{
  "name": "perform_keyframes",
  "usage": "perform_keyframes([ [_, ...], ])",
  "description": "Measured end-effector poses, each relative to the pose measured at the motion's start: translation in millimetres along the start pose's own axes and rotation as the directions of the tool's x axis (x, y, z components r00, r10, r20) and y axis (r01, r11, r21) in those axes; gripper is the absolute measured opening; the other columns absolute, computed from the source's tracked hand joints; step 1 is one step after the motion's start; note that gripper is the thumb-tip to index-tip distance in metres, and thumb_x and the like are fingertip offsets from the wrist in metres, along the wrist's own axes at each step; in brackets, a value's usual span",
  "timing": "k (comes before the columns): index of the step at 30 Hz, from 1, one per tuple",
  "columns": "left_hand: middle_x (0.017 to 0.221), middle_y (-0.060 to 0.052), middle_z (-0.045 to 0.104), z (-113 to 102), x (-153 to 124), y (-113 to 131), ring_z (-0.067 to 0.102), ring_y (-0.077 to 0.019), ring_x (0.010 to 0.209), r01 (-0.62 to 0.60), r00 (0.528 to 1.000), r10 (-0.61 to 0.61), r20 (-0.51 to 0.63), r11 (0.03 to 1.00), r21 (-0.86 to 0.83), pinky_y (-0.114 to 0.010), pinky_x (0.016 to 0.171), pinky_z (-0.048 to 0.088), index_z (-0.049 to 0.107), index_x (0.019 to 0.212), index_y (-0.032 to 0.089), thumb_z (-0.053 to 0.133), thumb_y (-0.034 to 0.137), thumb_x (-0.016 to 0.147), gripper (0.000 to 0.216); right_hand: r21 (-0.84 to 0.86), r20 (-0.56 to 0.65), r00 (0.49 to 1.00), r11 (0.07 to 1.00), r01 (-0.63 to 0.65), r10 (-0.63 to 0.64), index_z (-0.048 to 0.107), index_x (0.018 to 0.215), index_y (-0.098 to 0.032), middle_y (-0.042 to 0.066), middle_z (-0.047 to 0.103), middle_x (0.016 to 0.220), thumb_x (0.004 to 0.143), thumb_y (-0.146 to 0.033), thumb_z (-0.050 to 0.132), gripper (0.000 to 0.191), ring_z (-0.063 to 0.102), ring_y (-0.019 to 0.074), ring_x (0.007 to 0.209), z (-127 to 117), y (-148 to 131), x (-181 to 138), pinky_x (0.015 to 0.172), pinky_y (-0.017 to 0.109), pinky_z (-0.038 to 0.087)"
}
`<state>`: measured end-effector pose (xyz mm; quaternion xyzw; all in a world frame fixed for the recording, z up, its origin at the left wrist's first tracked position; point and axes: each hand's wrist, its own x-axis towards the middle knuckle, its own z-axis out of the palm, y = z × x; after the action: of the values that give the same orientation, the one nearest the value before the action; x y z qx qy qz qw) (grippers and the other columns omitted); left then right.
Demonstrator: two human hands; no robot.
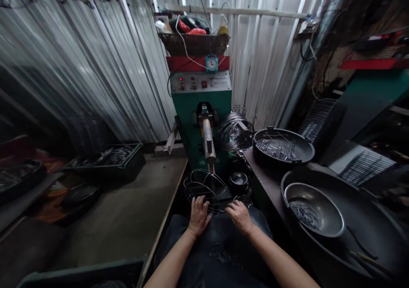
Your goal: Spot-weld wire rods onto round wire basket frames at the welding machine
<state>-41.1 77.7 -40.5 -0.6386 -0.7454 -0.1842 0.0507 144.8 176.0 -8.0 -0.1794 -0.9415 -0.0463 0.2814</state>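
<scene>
Left hand (200,215) is gripping the wire frame (204,188) near the green machine (188,109); right hand (240,216) is curling right of it, whether pinching anything I'm not managing to tell.

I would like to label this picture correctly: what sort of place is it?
Probably a small metal workshop, perhaps for wire goods: a green machine stands ahead, a wire coil is beside it, and the left hand is on a wire frame.
</scene>
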Motion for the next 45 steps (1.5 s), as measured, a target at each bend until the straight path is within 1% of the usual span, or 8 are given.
perform_keyframes([
  [4, 0.133, -0.016, 0.040, -10, 8, 2, 0.032, -0.0351, 0.126, -0.028, 0.999, 0.028, -0.043, 0.999, -0.016, -0.058, 0.105, 0.017, 0.047, 0.112, 0.021, 0.057, 0.024, 0.067, 0.046, 0.012, -0.062, 0.997, 0.999, -0.047, 0.048, 0.064, 0.080, -0.020, 0.003, 0.065, 0.080, 0.086, -0.017, 0.052, 0.014, 0.051, 0.0164, 0.069, -2, 7, 6, 0.061, 0.029, 0.038],
  [9, 0.135, -0.017, 0.038, -48, 19, -1, 0.032, -0.0359, 0.126, -0.037, 0.997, 0.031, -0.074, 0.996, -0.077, -0.056, 0.102, 0.022, 0.046, 0.119, 0.021, 0.061, 0.028, 0.062, 0.059, 0.052, -0.112, 0.992, 0.997, -0.059, 0.065, 0.065, 0.086, -0.020, 0.005, 0.066, 0.084, 0.089, -0.019, 0.046, 0.019, 0.052, 0.0160, 0.071, -18, 10, 31, 0.063, 0.028, 0.039],
  [15, 0.134, -0.014, 0.041, -104, 46, -13, 0.037, -0.0311, 0.123, -0.057, 0.989, 0.084, 0.120, 0.975, -0.214, -0.048, 0.098, 0.032, 0.046, 0.124, 0.022, 0.065, 0.032, 0.058, 0.069, 0.174, -0.061, 0.995, 0.983, -0.062, 0.074, 0.065, 0.086, -0.020, 0.006, 0.066, 0.081, 0.088, -0.018, 0.047, 0.019, 0.051, 0.0180, 0.075, -34, 16, 65, 0.068, 0.030, 0.043],
  [18, 0.133, -0.013, 0.042, -120, 54, -16, 0.038, -0.0299, 0.123, -0.037, 0.973, 0.093, 0.212, 0.967, -0.253, -0.046, 0.099, 0.032, 0.048, 0.124, 0.022, 0.066, 0.034, 0.060, 0.067, 0.263, -0.036, 0.993, 0.959, -0.102, 0.116, 0.064, 0.085, -0.021, 0.006, 0.065, 0.079, 0.088, -0.019, 0.048, 0.017, 0.051, 0.0184, 0.075, -38, 17, 70, 0.068, 0.029, 0.044],
  [22, 0.136, -0.015, 0.037, -122, 49, -14, 0.036, -0.0298, 0.125, -0.023, 0.957, 0.109, 0.269, 0.953, -0.303, -0.043, 0.100, 0.033, 0.043, 0.129, 0.020, 0.069, 0.033, 0.058, 0.077, 0.342, -0.014, 0.985, 0.927, -0.156, 0.170, 0.064, 0.086, -0.021, 0.006, 0.064, 0.078, 0.088, -0.021, 0.048, 0.016, 0.051, 0.0182, 0.075, -50, 11, 65, 0.066, 0.029, 0.045],
  [27, 0.136, -0.015, 0.036, -126, 50, -17, 0.033, -0.0322, 0.126, -0.133, 0.962, 0.194, 0.191, 0.948, -0.290, -0.048, 0.100, 0.031, 0.042, 0.130, 0.023, 0.070, 0.031, 0.058, 0.077, 0.388, -0.009, 0.983, 0.906, -0.167, 0.185, 0.063, 0.087, -0.021, 0.006, 0.064, 0.080, 0.087, -0.021, 0.049, 0.014, 0.051, 0.0187, 0.077, -62, 4, 66, 0.067, 0.029, 0.046],
  [33, 0.133, -0.014, 0.039, -141, 73, -27, 0.039, -0.0315, 0.121, -0.110, 0.966, 0.158, 0.205, 0.967, -0.228, -0.046, 0.097, 0.035, 0.045, 0.129, 0.024, 0.070, 0.037, 0.060, 0.074, 0.401, -0.036, 0.965, 0.889, -0.223, 0.258, 0.063, 0.085, -0.021, 0.005, 0.064, 0.077, 0.087, -0.020, 0.048, 0.015, 0.051, 0.0189, 0.076, -49, 7, 90, 0.069, 0.031, 0.046],
  [45, 0.132, -0.013, 0.040, -149, 90, -32, 0.039, -0.0325, 0.120, -0.080, 0.961, 0.104, 0.257, 0.992, -0.102, -0.046, 0.094, 0.035, 0.046, 0.129, 0.026, 0.070, 0.044, 0.061, 0.074, 0.501, -0.071, 0.976, 0.853, -0.145, 0.208, 0.060, 0.082, -0.020, 0.004, 0.063, 0.077, 0.087, -0.017, 0.047, 0.015, 0.051, 0.0182, 0.077, -32, 18, 116, 0.069, 0.029, 0.044],
])
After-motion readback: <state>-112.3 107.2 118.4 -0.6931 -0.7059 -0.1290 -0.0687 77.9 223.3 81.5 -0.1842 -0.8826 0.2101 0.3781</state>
